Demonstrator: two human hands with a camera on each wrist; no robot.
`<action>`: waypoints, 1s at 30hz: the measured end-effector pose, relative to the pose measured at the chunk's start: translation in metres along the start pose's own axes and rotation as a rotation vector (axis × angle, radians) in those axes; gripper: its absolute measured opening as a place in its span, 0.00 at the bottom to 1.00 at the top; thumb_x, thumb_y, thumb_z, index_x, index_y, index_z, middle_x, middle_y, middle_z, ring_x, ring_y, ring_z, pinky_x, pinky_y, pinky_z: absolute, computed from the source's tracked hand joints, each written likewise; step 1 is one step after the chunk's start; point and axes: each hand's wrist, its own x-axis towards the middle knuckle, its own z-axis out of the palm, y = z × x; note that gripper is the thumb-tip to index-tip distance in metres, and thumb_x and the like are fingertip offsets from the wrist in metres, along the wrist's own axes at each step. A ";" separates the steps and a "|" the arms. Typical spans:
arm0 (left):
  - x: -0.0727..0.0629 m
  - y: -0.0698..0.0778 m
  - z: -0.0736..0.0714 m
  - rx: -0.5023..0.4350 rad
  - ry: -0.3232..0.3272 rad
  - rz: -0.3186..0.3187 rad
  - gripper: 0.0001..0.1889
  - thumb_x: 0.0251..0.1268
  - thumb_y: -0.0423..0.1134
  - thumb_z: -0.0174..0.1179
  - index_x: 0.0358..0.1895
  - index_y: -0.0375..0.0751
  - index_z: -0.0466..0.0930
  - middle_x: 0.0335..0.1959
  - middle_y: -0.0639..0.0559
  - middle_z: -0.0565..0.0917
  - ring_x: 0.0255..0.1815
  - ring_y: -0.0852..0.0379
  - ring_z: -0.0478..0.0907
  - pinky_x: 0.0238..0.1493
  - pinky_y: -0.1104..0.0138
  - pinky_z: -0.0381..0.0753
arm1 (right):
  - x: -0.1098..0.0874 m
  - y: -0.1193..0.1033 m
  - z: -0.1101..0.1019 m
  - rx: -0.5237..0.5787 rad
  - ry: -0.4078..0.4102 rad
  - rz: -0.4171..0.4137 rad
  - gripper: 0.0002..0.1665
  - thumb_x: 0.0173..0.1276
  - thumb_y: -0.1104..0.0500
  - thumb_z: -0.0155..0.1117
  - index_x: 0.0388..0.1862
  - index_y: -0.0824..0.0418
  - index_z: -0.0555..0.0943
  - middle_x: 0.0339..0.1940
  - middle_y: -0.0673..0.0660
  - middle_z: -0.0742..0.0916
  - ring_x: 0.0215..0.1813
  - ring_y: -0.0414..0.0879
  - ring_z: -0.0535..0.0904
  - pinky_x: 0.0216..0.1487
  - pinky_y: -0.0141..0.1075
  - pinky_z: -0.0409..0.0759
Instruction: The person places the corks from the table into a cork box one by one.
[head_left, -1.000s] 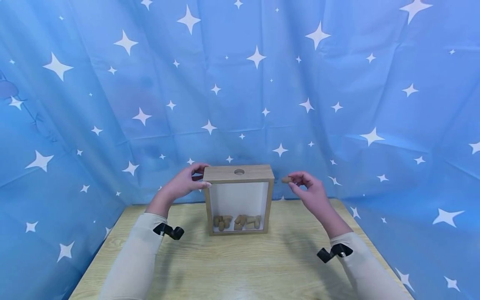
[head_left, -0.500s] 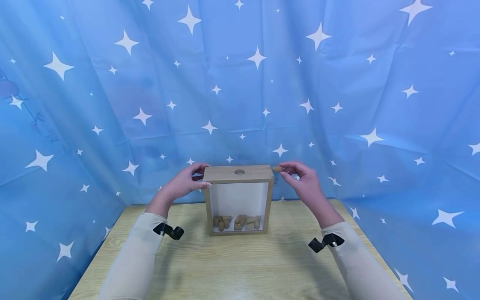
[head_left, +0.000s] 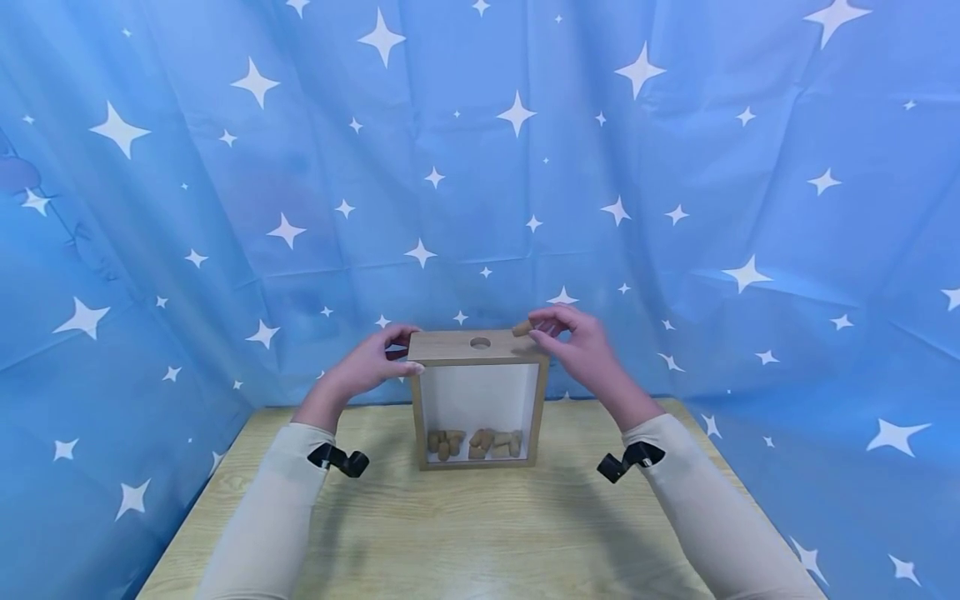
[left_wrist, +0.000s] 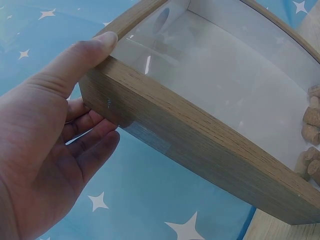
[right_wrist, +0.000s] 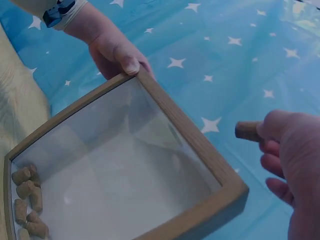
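Note:
A wooden shadow box with a clear front stands upright on the table, a round hole in its top. Several corks lie along its bottom, seen through the pane. My left hand grips the box's upper left corner, thumb on the front edge and fingers behind. My right hand pinches one cork between thumb and fingertips. In the head view that cork is over the right end of the box's top, to the right of the hole.
The light wood table extends in front of the box. A blue curtain with white stars hangs behind and at both sides. Each sleeve carries a black wrist mount.
My right hand has moved left and upward with the cork, from beside the box to over the right end of its top. The left hand and the box have stayed put.

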 end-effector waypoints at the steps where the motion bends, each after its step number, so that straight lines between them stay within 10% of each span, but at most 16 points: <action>1: 0.000 0.000 0.000 -0.001 0.000 0.000 0.40 0.71 0.48 0.78 0.81 0.45 0.71 0.73 0.40 0.78 0.77 0.38 0.72 0.72 0.42 0.79 | 0.003 -0.001 0.001 -0.009 -0.015 0.002 0.14 0.79 0.61 0.75 0.60 0.57 0.91 0.51 0.53 0.91 0.46 0.49 0.85 0.49 0.42 0.84; 30: 0.001 -0.002 -0.001 0.006 0.001 0.014 0.40 0.72 0.49 0.78 0.81 0.44 0.71 0.73 0.40 0.78 0.77 0.37 0.73 0.72 0.41 0.79 | 0.051 -0.017 0.041 -0.121 -0.328 0.035 0.11 0.78 0.61 0.75 0.56 0.61 0.92 0.48 0.52 0.90 0.46 0.47 0.85 0.48 0.43 0.87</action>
